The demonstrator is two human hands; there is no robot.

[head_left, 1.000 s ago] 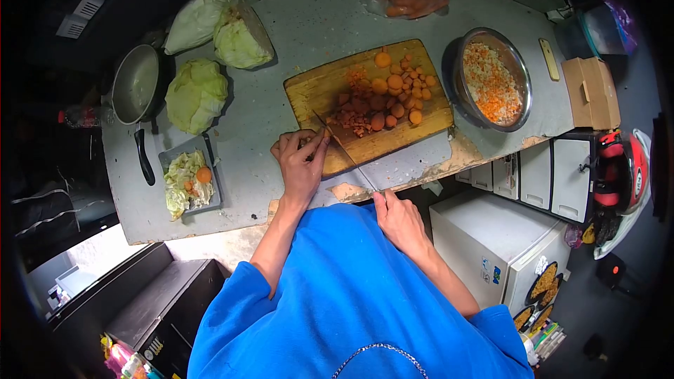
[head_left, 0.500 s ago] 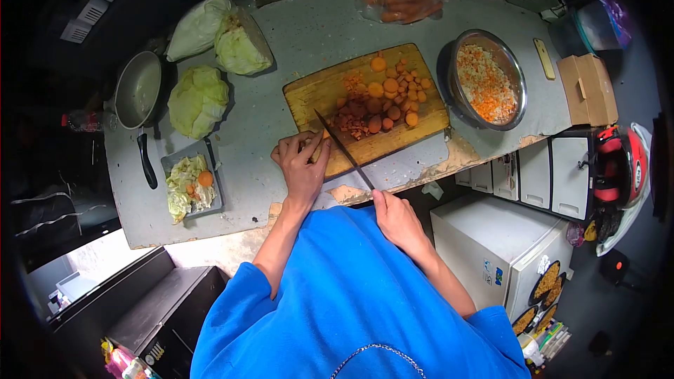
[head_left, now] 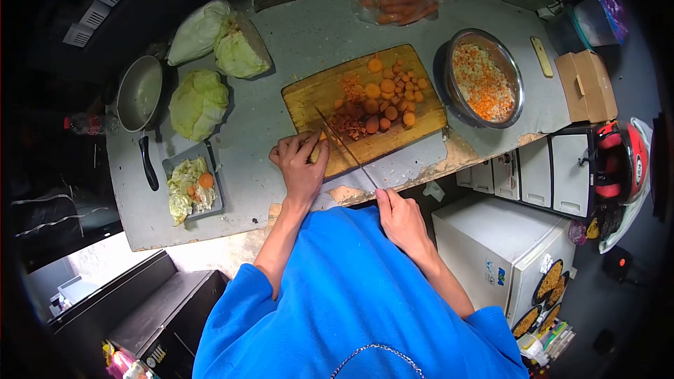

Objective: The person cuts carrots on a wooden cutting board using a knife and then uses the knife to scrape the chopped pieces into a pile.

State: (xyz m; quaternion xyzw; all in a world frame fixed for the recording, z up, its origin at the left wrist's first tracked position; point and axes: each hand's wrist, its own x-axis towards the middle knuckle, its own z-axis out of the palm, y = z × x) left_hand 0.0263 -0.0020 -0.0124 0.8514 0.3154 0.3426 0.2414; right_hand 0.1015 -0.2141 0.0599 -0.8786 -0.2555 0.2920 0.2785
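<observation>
My right hand (head_left: 402, 219) is closed round the handle of a knife (head_left: 345, 146), whose blade slants up and left across the near edge of the wooden cutting board (head_left: 309, 95). At the board's near left corner, my left hand (head_left: 300, 161) has its fingers curled down beside the blade. A bit of orange carrot (head_left: 323, 136) shows at its fingertips, mostly hidden by the fingers. Right of the blade lie finely chopped carrot (head_left: 349, 125) and a heap of carrot slices (head_left: 387, 87).
A steel bowl (head_left: 518, 77) of chopped carrot and pale bits stands right of the board. Bagged carrots (head_left: 400, 0) lie behind. To the left are cabbages (head_left: 199, 104), a frying pan (head_left: 139, 91) and a tray (head_left: 217, 200) of scraps. The table's near edge (head_left: 449, 161) is chipped.
The knife blade has turned, so it now looks thinner, almost edge-on. My right hand has shifted very slightly; my left hand stays at the board's corner.
</observation>
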